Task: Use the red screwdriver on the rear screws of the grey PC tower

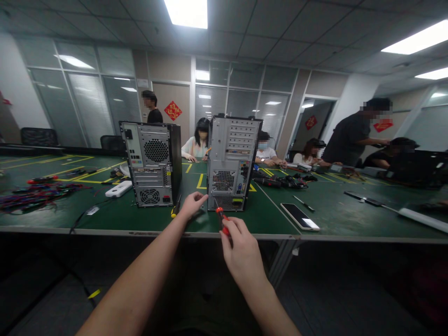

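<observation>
Grey tower case (224, 161) upright at 12 o'clock on the green table (273, 200), rear panel toward me. It could skid or rock, I judge, if I press hard this low. My right hand (243, 247), at 5 o'clock from the case, is closed round a red-and-black screwdriver (220, 213), shaft angled toward the panel's bottom corner at 7 o'clock; a slanted push could make the blade skate, scratch metal or catch my left hand (192, 205), just left of that corner. Whether that hand grips the edge or merely rests near it, I cannot tell. Appearance, big to small: case tall, pale bare metal, darker side at 3 o'clock; stacked slot covers dotted with holes up top; square mesh grille (224, 181) below the middle; a yellow-green patch (237, 201) at 5 o'clock; small blue port (240, 186) above it. Screwdriver tip too fine to read; contact uncertain.
</observation>
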The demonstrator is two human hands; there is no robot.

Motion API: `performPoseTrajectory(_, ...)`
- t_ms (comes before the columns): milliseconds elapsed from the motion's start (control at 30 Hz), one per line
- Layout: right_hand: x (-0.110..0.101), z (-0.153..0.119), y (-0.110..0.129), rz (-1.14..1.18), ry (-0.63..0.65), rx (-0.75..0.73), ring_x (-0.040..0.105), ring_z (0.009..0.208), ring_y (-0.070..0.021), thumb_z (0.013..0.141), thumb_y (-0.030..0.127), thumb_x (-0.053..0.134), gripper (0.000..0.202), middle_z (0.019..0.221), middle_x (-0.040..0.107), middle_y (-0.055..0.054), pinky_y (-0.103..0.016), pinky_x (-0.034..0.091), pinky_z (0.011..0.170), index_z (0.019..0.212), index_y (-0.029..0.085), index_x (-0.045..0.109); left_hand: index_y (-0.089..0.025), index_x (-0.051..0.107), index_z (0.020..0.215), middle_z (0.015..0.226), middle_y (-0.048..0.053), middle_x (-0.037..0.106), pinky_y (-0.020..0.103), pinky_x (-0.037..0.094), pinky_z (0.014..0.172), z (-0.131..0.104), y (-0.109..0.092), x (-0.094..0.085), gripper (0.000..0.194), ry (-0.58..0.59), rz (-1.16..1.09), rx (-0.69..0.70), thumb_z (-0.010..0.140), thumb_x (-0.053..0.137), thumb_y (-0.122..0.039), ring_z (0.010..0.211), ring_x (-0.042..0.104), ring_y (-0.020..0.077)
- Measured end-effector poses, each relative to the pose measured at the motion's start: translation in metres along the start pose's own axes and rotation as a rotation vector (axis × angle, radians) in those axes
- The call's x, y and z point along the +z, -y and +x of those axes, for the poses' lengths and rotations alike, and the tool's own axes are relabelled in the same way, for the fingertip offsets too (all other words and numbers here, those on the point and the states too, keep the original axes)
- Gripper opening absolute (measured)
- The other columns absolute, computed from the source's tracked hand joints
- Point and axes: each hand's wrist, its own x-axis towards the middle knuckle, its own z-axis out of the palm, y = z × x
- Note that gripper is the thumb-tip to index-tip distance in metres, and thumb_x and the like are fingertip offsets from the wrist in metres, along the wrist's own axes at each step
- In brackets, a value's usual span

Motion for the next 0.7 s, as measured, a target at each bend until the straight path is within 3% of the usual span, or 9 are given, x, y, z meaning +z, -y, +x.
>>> performPoseTrajectory(100,0.0013,-0.0001,-0.0007,0.031,-0.005,0.075,0.070,0.085,-0.0216,0.099,0.020,0.059,0.017,0.105,0.069,-0.009,-0.033,0.059,0.073,0.114,0.018,0.066,-0.017,0.068,0.078,0.073,0.002,0.066,0.029,0.042,0.066,0.0005,0.0005,0.0010,0.047,-0.001,-0.005,-0.008,0.077,0.069,-0.065,0.069,0.058,0.0170)
performPoseTrajectory(333,-0.0017,0.0005,0.0001,-0.041,0.046,-0.111,0.065,0.113,-0.0256,0.095,0.004,0.049,0.034,0.130,0.065,-0.012,-0.040,0.056,0.096,0.116,0.021,0.069,-0.018,0.066,0.077,0.073,0.002,0.066,0.029,0.041,0.067,-0.0013,-0.0015,0.0016,0.047,-0.004,-0.008,0.000,0.077,0.068,-0.065,0.070,0.057,0.0174)
performPoseTrajectory(533,0.0026,-0.0002,-0.0010,0.043,-0.008,0.081,0.069,0.079,-0.0199,0.100,0.025,0.059,0.017,0.102,0.068,-0.008,-0.030,0.058,0.067,0.114,0.018,0.066,-0.018,0.066,0.076,0.072,0.002,0.065,0.029,0.040,0.067,-0.0011,-0.0020,0.0016,0.050,0.000,-0.009,-0.012,0.076,0.068,-0.068,0.070,0.056,0.0173)
performPoseTrajectory(600,0.0023,0.0003,-0.0022,0.041,-0.023,0.061,0.070,0.082,-0.0203,0.100,0.022,0.057,0.018,0.106,0.068,-0.009,-0.031,0.059,0.070,0.116,0.018,0.066,-0.018,0.066,0.076,0.072,0.002,0.064,0.029,0.040,0.067,-0.0013,-0.0028,0.0019,0.050,0.000,-0.016,-0.011,0.075,0.068,-0.068,0.069,0.055,0.0173)
performPoseTrajectory(700,-0.0003,0.0010,-0.0026,-0.003,0.004,-0.049,0.069,0.103,-0.0235,0.097,0.008,0.051,0.030,0.123,0.067,-0.012,-0.037,0.059,0.089,0.117,0.022,0.069,-0.019,0.066,0.075,0.071,0.001,0.064,0.029,0.040,0.066,-0.0017,-0.0035,0.0023,0.050,-0.004,-0.023,-0.001,0.076,0.068,-0.068,0.069,0.055,0.0175)
